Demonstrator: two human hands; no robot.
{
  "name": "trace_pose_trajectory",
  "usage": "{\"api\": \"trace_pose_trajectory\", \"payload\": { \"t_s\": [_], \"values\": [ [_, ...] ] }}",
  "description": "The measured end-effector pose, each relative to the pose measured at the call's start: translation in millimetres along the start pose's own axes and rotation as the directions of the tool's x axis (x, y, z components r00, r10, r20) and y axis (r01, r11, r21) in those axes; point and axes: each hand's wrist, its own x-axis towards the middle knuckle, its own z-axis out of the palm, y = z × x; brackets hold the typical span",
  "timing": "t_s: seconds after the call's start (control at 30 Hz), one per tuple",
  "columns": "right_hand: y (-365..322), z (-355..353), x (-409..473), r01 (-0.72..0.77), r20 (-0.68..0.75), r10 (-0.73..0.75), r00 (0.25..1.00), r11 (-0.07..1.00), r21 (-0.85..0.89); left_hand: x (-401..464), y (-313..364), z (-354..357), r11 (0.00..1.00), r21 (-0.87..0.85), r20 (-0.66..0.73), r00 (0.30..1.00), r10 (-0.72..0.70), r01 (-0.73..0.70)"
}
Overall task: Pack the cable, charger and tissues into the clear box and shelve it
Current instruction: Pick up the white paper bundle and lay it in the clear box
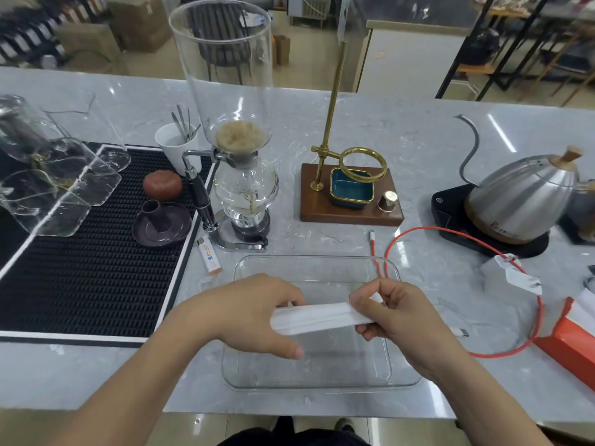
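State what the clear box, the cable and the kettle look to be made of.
Clear box: glass or hard plastic, transparent with glossy rounded rim. Cable: matte red-orange, possibly braided; too blurred to say. Kettle: brushed metal, likely steel, with a wood-looking knob.

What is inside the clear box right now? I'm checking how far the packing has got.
Nothing lies in the clear box. Both hands hold folded tissues above it, covering part of its floor.
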Motion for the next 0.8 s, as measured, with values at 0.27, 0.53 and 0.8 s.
{"api": "trace_pose_trajectory", "payload": {
  "t_s": [0.27, 0.53, 0.8],
  "values": [
    [11.0, 10.6, -4.3, 0.044, 0.071, -0.013, 0.997, 0.886, -0.461, 22.5, 1.6, 21.9, 0.988, 0.156, 0.15, 0.989, -0.011, -0.012],
    [18.4, 14.1, 3.4, 0.26, 0.357, 0.068, 0.932, 0.561, -0.786, 22.5, -0.9, 26.1, 0.989, 0.15, 0.261, 0.965, -0.021, -0.018],
    [18.7, 16.3, 2.1, 0.293, 0.458, 0.189, 0.868, 0.549, -0.783, 19.1, -2.1, 29.9, 0.99, 0.141, 0.359, 0.932, -0.041, -0.011]
  ]
}}
